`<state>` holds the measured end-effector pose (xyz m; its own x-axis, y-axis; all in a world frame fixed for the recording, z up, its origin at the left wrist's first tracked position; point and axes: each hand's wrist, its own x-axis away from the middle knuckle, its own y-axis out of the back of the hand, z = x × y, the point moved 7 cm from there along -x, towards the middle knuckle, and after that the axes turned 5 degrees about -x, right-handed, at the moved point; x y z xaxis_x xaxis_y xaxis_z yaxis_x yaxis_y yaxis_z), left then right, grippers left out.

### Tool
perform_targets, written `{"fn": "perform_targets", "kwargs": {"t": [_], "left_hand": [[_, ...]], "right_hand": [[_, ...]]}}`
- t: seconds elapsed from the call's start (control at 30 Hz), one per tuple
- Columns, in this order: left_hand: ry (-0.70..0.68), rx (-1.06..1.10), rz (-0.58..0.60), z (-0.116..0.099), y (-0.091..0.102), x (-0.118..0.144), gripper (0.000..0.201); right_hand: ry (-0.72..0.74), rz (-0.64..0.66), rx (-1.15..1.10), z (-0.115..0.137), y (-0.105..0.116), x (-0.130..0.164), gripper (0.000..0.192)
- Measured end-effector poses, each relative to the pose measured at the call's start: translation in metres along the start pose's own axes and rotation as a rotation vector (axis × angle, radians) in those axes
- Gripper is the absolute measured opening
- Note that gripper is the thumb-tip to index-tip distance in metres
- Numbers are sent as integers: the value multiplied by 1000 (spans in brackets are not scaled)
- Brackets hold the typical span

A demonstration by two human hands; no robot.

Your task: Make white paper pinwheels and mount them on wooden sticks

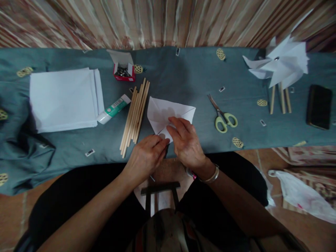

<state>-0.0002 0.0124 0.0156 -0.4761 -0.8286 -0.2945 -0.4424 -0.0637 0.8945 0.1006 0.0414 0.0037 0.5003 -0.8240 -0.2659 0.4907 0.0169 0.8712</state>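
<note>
A square of white paper (170,110) with cut lines and creases lies at the front of the cloth-covered table. My left hand (148,152) pinches its near corner between thumb and fingers. Over the paper's near right part, my right hand (187,141) is closed with bent fingers on the paper; its fingertips partly cover it. Just left of the paper is a bundle of thin wooden sticks (135,113). Scissors with green handles (221,117) rest to the right, blades pointing away from me.
At left are a stack of white paper (63,99), a green-and-white glue tube (114,108) and an open red box of small metal pieces (124,72). Finished paper pinwheels (282,63) on sticks and a dark phone (319,106) lie at right. Behind hangs a curtain (168,22).
</note>
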Motion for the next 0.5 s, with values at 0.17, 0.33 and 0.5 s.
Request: {"fn": "perform_targets", "kwargs": {"t": [0.17, 0.33, 0.5], "left_hand": [[-4, -17, 10, 0, 0, -1, 19], [-6, -18, -6, 0, 0, -2, 19], [-12, -18, -16, 1, -1, 0, 19]], "right_hand": [[46, -7, 2, 6, -6, 1, 34], [-25, -47, -146, -11, 9, 1, 36], [-149, -153, -184, -50, 32, -15, 48]]}}
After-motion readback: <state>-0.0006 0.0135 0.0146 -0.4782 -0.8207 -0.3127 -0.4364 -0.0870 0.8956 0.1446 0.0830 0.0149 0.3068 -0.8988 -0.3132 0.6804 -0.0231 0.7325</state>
